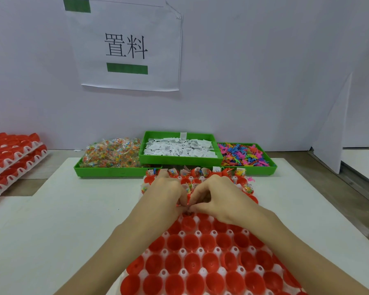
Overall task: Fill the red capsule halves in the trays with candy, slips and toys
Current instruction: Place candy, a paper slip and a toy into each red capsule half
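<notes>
A white tray (200,250) of red capsule halves (192,264) lies on the table in front of me. Its far rows hold candy packets, slips and toys; the near rows are hollow. My left hand (166,192) and my right hand (217,196) meet over the tray's middle, fingers curled, pinching something small between their tips above one capsule half; what they pinch is hidden. Behind the tray stand three green bins: candy packets (112,153), white slips (179,147) and coloured toys (243,155).
Stacked trays of red capsule halves (11,158) sit at the far left edge. A paper sign (126,45) hangs on the white wall behind the bins. A white board (332,124) leans at the right.
</notes>
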The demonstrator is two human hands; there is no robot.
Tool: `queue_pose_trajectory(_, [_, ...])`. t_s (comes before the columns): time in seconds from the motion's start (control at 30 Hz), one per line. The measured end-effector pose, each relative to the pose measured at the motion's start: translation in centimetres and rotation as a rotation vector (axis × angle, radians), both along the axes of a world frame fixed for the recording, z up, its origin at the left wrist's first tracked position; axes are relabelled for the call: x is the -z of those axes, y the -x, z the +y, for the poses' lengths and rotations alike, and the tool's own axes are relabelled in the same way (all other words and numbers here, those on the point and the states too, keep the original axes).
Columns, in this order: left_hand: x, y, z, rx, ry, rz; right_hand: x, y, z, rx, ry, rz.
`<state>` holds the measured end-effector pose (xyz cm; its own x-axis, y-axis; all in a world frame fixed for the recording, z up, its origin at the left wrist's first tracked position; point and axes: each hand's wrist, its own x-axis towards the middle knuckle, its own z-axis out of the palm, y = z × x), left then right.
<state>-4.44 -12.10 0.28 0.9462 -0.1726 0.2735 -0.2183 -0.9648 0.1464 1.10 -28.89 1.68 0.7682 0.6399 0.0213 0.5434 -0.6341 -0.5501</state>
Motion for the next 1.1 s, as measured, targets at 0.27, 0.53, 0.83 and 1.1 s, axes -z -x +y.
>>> queue_pose_trajectory(0.27, [-0.7, 0.2, 1.0, 0.129, -0.01, 0.081, -0.9, -0.5, -0.9, -0.102, 0.054, 0.084])
queue_pose_trajectory(0.53, [-1.4, -1.1, 7.7, -0.098, 0.447, -0.145, -3.8, -0.6, -2.4, -0.019, -0.156, 0.039])
queue_pose_trajectory(0.83, [2.4, -1.0, 15.9, -0.377, 0.083, -0.08, -4.5, -0.1, -2.5, -0.066, -0.203, 0.061])
queue_pose_trajectory(1.1, [2.8, -1.1, 16.2, -0.311, 0.058, -0.298, -4.2, -0.1, -2.6, -0.077, -0.216, 0.051])
